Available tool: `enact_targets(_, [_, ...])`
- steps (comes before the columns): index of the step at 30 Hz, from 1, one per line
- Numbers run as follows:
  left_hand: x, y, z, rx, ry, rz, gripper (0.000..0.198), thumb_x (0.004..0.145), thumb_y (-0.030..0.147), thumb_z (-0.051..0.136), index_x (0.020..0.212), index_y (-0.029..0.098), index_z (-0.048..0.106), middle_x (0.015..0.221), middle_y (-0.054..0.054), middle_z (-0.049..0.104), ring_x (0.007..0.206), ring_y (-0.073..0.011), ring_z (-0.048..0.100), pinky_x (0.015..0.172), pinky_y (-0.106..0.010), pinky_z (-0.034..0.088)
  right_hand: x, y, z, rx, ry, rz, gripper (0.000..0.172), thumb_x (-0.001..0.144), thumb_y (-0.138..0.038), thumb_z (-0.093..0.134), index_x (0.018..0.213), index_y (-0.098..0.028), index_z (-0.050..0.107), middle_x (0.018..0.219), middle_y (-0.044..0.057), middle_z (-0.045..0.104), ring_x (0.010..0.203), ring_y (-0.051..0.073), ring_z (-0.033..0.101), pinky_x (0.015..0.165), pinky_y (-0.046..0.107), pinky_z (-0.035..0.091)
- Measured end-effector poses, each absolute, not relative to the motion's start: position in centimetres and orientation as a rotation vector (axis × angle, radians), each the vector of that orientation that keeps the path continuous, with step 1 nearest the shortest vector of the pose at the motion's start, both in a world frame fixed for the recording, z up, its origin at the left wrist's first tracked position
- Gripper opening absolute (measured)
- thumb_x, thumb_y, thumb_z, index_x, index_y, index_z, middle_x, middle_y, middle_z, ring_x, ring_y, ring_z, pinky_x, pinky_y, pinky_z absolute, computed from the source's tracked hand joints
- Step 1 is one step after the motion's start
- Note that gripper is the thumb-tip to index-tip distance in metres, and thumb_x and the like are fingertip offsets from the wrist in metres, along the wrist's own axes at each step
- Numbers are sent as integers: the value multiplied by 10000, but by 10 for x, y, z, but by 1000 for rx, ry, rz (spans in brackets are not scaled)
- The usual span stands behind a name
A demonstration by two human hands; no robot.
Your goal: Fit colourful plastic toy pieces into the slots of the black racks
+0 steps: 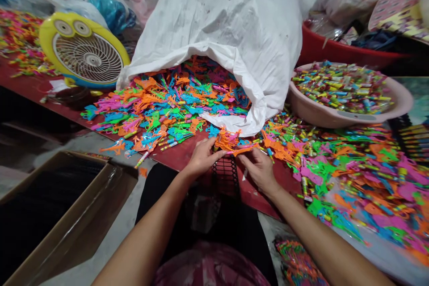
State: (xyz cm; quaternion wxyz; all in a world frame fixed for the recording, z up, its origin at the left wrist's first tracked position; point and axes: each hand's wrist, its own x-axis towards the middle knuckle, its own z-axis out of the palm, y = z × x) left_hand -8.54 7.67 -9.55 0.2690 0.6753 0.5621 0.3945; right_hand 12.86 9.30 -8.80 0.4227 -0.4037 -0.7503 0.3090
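At the front edge of the red table [177, 156], my left hand [203, 157] is closed beside a small bunch of orange plastic pieces [228, 138]. My right hand [259, 167] pinches an orange plastic piece [243, 150] at the right of that bunch. A black slotted rack [225, 174] stands below and between the hands. Just beyond them, a large white sack [231, 22] lies with its mouth toward me. Orange, blue, green and pink plastic pieces [161, 103] spill out of it. What my left fingertips grip is too small to make out.
A yellow fan [87, 56] stands at the left. A pink basin [351, 118] of small wrapped tubes sits at the right, above a spread of loose pieces [372, 178]. An open cardboard box [97, 214] is at the lower left; a red tub [351, 51] is behind the basin.
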Motion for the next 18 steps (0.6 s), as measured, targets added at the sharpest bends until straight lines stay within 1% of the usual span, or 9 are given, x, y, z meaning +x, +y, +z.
enact_targets(3, [-85,79,-96,1827,1534,1059,292,863,444,624,1076,256,688,982,-45,705,974,-252,602,887,-358,461,131,97,-89,-1041,-1856,735,195,902,-339,605,1048,-232,677,1034,55,715,956,214,663,883,362,511])
enact_targets(7, [-85,81,-96,1843,1545,1047,222,862,400,637,1021,264,712,936,-37,707,930,-241,604,873,-350,444,136,104,-91,-1046,-1839,764,203,900,-342,609,1055,-224,666,1060,58,709,949,208,661,879,358,510])
enact_targets(11, [-85,82,-96,1852,1538,1048,227,862,382,638,1048,275,713,932,-28,710,925,-236,601,875,-351,434,138,107,-92,-1045,-1860,772,205,895,-329,607,1062,-227,670,1042,53,715,945,208,661,882,359,507])
enact_targets(18, [-85,81,-95,1836,1550,1044,217,859,393,636,1012,264,719,937,-36,714,942,-244,595,905,-361,430,134,107,-94,-1010,-1861,840,195,900,-337,608,1046,-230,679,1023,47,713,952,206,661,886,354,511])
